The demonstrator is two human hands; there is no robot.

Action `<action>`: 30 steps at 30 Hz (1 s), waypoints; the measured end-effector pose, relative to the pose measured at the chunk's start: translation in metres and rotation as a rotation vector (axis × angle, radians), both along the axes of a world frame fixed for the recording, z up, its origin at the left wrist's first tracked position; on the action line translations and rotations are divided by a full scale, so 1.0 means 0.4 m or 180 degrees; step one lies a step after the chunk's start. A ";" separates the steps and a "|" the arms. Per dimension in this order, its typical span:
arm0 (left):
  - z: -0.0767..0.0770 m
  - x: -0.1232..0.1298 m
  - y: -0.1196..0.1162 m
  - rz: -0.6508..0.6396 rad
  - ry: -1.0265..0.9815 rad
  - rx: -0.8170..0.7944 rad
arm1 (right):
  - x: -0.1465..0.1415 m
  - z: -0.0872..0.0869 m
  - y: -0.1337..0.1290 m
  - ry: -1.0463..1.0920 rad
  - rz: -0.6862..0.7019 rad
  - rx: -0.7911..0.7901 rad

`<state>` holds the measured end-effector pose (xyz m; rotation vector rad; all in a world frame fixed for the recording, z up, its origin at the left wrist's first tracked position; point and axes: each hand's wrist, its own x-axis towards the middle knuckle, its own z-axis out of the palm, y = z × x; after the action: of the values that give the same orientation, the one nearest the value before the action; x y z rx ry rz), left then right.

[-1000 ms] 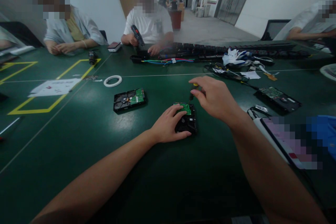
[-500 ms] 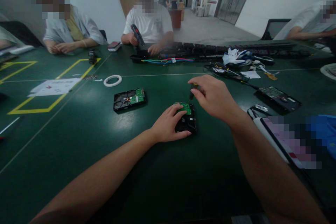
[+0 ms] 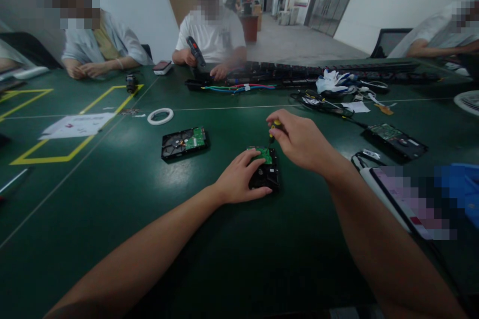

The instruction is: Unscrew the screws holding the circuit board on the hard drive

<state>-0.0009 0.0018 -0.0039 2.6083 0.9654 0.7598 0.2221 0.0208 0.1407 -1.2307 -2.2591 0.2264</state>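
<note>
A hard drive [image 3: 268,175] lies on the green table with its green circuit board facing up. My left hand [image 3: 241,175] rests over its left side, fingers on the board and thumb along the near edge, holding it down. My right hand [image 3: 299,138] is closed around a small yellow and black screwdriver [image 3: 275,126]. The screwdriver stands nearly upright with its tip at the board's upper right; whether it sits in a screw is too small to tell. To the left lies a second hard drive [image 3: 184,143], its board also upward.
A third hard drive [image 3: 396,140] with a cable is at the right, above a phone [image 3: 406,199]. White tape ring [image 3: 160,116], paper sheet [image 3: 77,125], gloves [image 3: 333,81] and cables [image 3: 239,87] lie farther off. Across the table a person holds a power drill [image 3: 195,51].
The screwdriver has turned in my right fingers, showing more of its yellow handle. My left hand and the hard drive stay in place.
</note>
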 end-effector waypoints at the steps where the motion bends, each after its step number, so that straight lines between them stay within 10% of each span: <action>1: 0.000 0.000 0.000 -0.0001 -0.0009 0.0009 | 0.000 -0.001 0.000 0.0000 -0.0025 -0.0011; 30: -0.001 0.001 0.001 -0.0036 -0.0030 0.0030 | 0.003 -0.008 0.004 -0.0011 0.0226 0.0117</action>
<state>-0.0003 0.0024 -0.0043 2.6136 0.9459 0.7751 0.2232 0.0223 0.1373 -1.1340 -2.3019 0.2085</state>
